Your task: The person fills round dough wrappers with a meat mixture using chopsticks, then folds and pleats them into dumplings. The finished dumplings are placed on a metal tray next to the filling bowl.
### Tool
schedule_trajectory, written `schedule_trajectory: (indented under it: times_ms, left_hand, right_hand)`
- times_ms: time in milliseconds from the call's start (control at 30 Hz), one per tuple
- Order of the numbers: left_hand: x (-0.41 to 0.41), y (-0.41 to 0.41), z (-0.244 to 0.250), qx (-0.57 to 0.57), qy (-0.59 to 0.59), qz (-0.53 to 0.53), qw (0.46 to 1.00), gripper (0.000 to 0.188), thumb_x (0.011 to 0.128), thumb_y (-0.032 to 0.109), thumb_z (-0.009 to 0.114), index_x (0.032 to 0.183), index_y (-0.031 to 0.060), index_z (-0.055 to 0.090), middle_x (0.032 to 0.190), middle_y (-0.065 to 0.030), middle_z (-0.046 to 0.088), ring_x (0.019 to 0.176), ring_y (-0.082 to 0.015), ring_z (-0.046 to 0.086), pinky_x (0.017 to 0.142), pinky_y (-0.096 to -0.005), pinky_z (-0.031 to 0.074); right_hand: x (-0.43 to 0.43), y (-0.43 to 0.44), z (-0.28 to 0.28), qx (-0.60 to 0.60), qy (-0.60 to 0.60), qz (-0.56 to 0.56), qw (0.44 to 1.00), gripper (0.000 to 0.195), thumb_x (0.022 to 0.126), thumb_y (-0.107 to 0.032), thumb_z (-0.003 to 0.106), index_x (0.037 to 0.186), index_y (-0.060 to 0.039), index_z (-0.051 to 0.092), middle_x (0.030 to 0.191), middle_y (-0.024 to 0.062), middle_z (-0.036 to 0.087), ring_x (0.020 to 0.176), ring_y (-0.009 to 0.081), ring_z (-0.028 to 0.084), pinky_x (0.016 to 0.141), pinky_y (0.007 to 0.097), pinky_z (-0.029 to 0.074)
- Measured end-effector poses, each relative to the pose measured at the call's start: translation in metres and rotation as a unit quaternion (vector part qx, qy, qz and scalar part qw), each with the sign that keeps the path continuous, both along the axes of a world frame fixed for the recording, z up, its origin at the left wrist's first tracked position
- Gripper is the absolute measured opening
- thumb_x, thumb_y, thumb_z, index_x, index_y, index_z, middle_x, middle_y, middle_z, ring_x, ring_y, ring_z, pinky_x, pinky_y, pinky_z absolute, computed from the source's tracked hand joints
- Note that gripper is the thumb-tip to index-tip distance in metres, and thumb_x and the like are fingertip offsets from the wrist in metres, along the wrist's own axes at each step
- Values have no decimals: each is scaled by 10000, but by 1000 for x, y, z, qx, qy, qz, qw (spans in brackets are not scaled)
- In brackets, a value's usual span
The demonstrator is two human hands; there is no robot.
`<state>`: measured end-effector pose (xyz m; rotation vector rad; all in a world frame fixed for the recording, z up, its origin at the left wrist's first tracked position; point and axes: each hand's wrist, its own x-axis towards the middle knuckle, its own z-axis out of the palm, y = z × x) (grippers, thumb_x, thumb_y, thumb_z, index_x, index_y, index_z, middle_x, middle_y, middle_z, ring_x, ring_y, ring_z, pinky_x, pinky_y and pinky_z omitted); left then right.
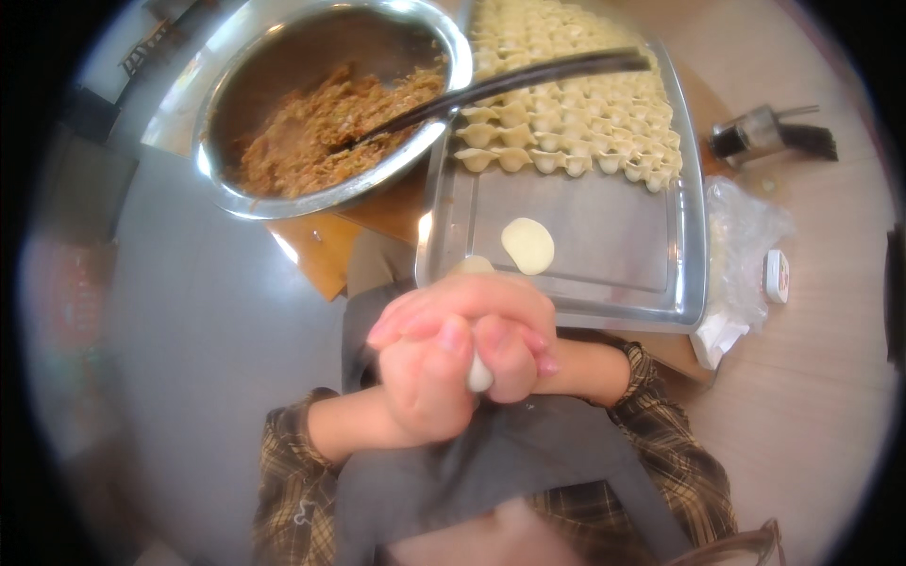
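My left hand (427,385) and my right hand (511,339) are clasped together in front of my apron, fingers interlaced. A small dumpling (480,375) of pale dough is squeezed between the two thumbs, with only its end showing. Just beyond the hands, a round dough wrapper (528,245) lies flat on the steel tray (690,283); a second wrapper (473,265) is partly hidden behind my fingers. Rows of shaped dumplings (566,120) fill the tray's far part. At the upper left, a steel bowl (311,205) holds minced filling (333,134), with dark chopsticks (509,88) resting across its rim.
To the tray's right are a clear plastic bag (740,240), a small white container (777,276) and a metal holder with dark sticks (750,136). A wooden surface (318,247) shows below the bowl. Eyeglasses (750,543) appear at the lower right edge.
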<state>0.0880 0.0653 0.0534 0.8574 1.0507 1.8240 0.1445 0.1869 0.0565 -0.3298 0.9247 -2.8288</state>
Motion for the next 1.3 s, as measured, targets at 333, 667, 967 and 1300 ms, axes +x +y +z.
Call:
schedule_trajectory:
  times_ms: [333,667,967,1300]
  left_hand:
    - [-2,-7,0,-44,42,4,998,452,940,320,326,916,-16,627,864,-150,686,819,-230,663,778,-331,514]
    - [-1,-1,0,12,33,-36,999,489,982,371,297,934,13,627,873,-144,680,837,-226,650,810,-327,504]
    - [1,-3,-3,63,1,18,998,523,1019,416,271,949,39,628,882,-139,675,852,-223,639,838,-324,495]
    - [-26,-2,-25,98,322,286,897,506,1026,330,317,1031,-20,682,994,-156,585,963,-258,502,860,-367,409]
  right_hand:
    - [2,-5,-1,-12,9,-14,1000,463,881,-273,686,1226,8,560,1183,129,607,1010,173,617,772,252,516]
    - [2,-7,-2,5,13,-48,999,479,865,-270,711,1219,17,563,1136,125,617,985,178,626,793,263,517]
    - [1,-15,-3,130,8,-228,965,494,850,-267,733,1212,25,565,1093,121,627,963,183,635,813,273,518]
    - [20,-6,-9,433,33,-363,824,284,835,-72,747,1081,18,637,995,87,661,875,147,653,780,266,526]
